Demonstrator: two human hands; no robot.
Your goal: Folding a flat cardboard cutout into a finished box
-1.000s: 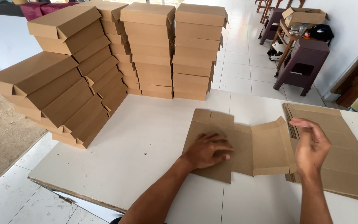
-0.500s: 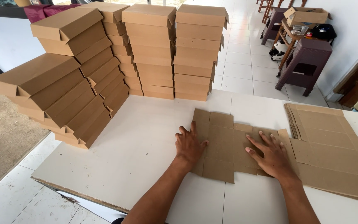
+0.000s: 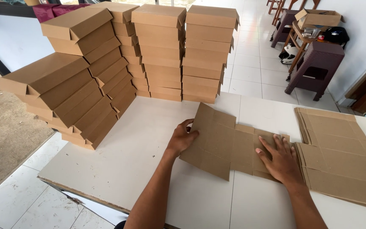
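Partly hidden, left hand (image 3: 182, 138) fingers seemingly curl under cardboard blank (image 3: 227, 144).

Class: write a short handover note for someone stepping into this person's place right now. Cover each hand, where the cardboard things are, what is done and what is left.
Left hand: fingers curled on the left edge of the flat blank, lifting that flap.
Right hand: pressed flat, palm down, on the blank's right part.
The blank lies on the white table. More flat blanks are in a pile to the right.
Done: folded boxes stand stacked at the table's far and left sides.
Left: this blank is not yet a box; the pile is unfolded.
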